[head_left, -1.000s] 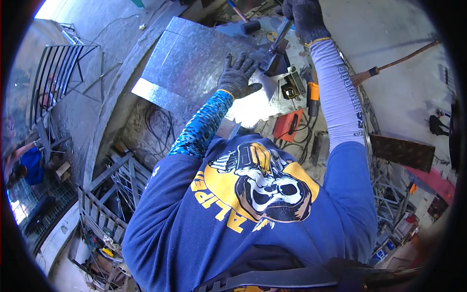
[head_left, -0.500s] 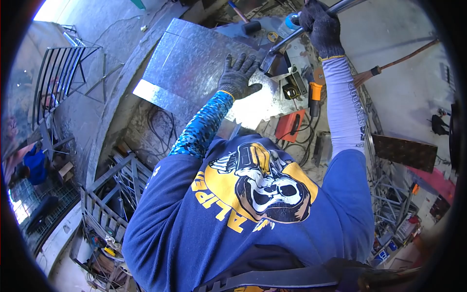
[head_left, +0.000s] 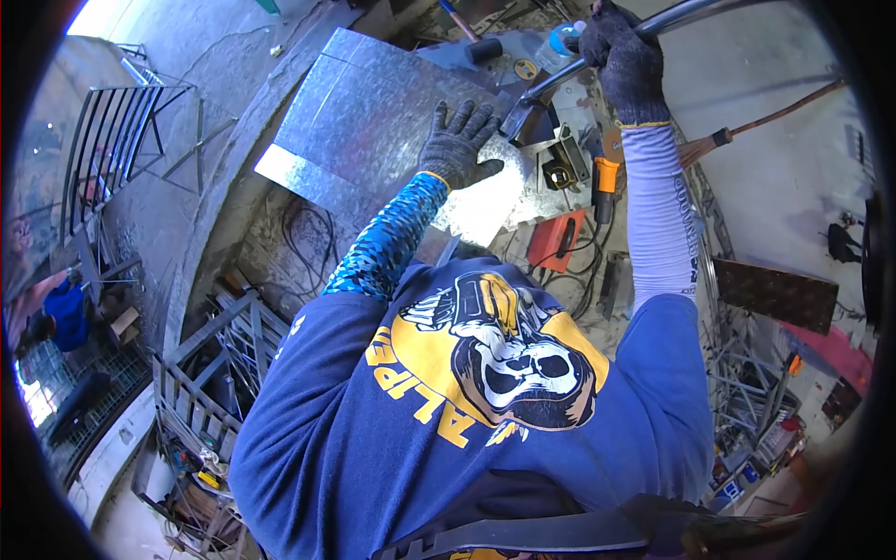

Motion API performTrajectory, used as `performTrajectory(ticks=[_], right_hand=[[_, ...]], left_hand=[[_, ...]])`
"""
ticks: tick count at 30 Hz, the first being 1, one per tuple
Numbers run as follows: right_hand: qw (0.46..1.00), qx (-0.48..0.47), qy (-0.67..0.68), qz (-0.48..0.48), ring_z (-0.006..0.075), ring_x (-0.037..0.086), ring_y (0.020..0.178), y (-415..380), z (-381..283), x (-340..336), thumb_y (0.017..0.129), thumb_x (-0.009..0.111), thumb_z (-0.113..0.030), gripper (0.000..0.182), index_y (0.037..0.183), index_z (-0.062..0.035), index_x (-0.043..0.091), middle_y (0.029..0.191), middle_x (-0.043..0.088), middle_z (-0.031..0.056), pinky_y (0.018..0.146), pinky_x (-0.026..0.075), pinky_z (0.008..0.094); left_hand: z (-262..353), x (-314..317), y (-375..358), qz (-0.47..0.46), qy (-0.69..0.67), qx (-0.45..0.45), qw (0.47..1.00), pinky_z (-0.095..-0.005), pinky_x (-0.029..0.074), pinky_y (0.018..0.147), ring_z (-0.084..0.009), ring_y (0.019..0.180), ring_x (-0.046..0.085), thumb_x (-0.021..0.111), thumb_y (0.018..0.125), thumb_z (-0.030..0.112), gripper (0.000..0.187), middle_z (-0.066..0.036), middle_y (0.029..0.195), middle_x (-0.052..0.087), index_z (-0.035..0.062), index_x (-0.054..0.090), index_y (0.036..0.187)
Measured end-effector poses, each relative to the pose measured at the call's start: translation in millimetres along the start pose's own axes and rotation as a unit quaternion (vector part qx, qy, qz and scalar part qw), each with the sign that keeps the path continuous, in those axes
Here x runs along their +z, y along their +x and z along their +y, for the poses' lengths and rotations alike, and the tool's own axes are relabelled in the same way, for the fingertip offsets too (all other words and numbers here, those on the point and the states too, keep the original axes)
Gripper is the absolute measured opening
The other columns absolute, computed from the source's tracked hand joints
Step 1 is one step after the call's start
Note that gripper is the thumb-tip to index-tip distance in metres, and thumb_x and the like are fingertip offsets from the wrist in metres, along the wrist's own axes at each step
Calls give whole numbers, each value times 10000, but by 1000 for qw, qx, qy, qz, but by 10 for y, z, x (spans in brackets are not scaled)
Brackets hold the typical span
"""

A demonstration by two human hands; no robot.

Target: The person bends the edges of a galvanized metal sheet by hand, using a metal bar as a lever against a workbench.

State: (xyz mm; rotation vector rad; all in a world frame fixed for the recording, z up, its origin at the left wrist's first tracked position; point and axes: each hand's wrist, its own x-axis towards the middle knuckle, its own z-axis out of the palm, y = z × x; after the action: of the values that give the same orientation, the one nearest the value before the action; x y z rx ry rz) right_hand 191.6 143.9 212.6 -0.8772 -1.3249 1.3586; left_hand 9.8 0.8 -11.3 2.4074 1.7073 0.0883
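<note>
Your left hand [head_left: 457, 149]: grip wide, fingers spread flat on the metal sheet [head_left: 364, 126], toward 11 o'clock. Your right hand [head_left: 630, 70], at 1 o'clock: grip closed round a metal bar [head_left: 681, 14]. Mallet [head_left: 483, 51] at 12 o'clock; red box [head_left: 551, 241] at 2.

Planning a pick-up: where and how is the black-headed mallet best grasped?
Probably by the handle, just beyond the black head, from above with fingers closing across it: it is slim and straight, while the head is thick and blunt.
</note>
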Motion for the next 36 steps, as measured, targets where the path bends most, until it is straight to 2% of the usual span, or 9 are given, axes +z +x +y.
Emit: performTrajectory(ticks=[6,12,14,15,16,18,25,30,36], right_hand=[[998,-16,28,-48,82,321,442,140,-217,100,1042,573,-246,410,665,-183,425,532,355,-62,456,264,284],[999,1,24,-23,101,348,430,61,-249,-40,1043,586,-299,421,664,-182,445,517,365,-44,511,421,324],[935,-270,-208,-97,126,399,499,116,-107,-312,1048,606,-209,327,765,-46,592,593,464,11,527,347,300],[972,-175,-111,-109,138,393,500,96,-158,-360,1066,575,-229,378,730,-57,543,593,438,19,537,357,300],[972,-175,-111,-108,138,393,500,65,-190,-385,1066,575,-229,378,730,-57,543,593,438,19,537,357,300],[995,-29,45,-87,145,314,545,8,-237,-404,1077,498,-167,327,767,-95,422,625,300,2,604,353,331],[991,-46,77,-103,145,305,531,-52,-211,-438,1071,514,-220,369,735,-112,406,590,271,-1,629,363,352],[994,-29,73,-81,152,300,516,-99,-225,-487,1068,521,-262,400,716,-123,389,577,272,-4,713,449,385],[992,-32,76,-97,158,300,510,-141,-269,-455,1064,535,-295,419,712,-133,376,570,272,-8,741,463,406]], left_hand=[[12,1,-2,3,1,1,1000,-671,-6,1234,-320,1582,144,437,920,762,908,-70,1705,233,180,333,1610],[-7,34,-4,15,-12,3,1000,-665,-5,1237,-315,1582,153,446,919,755,898,-73,1700,246,184,344,1606],[0,8,-9,10,-10,0,1000,-662,-5,1239,-311,1582,153,449,920,752,896,-69,1700,248,188,339,1608],[5,3,-2,5,-7,1,1000,-660,-4,1240,-308,1583,153,452,920,750,895,-66,1700,250,192,335,1610],[10,-5,0,5,-6,2,1000,-660,-4,1240,-308,1583,153,452,920,750,895,-66,1700,250,192,335,1610],[8,-29,-5,1,-3,-2,1000,-658,-4,1242,-304,1583,153,456,921,747,891,-58,1700,251,197,332,1611],[10,-42,-7,-2,-1,-2,1000,-656,-2,1243,-301,1583,151,458,918,750,892,-58,1700,249,200,336,1609],[4,-39,-12,1,-8,1,1000,-643,3,1249,-304,1585,144,464,918,744,884,-58,1702,245,206,340,1608],[0,-58,-15,6,-17,3,1000,-642,22,1249,-315,1580,165,483,917,729,870,-70,1694,267,203,357,1599]])
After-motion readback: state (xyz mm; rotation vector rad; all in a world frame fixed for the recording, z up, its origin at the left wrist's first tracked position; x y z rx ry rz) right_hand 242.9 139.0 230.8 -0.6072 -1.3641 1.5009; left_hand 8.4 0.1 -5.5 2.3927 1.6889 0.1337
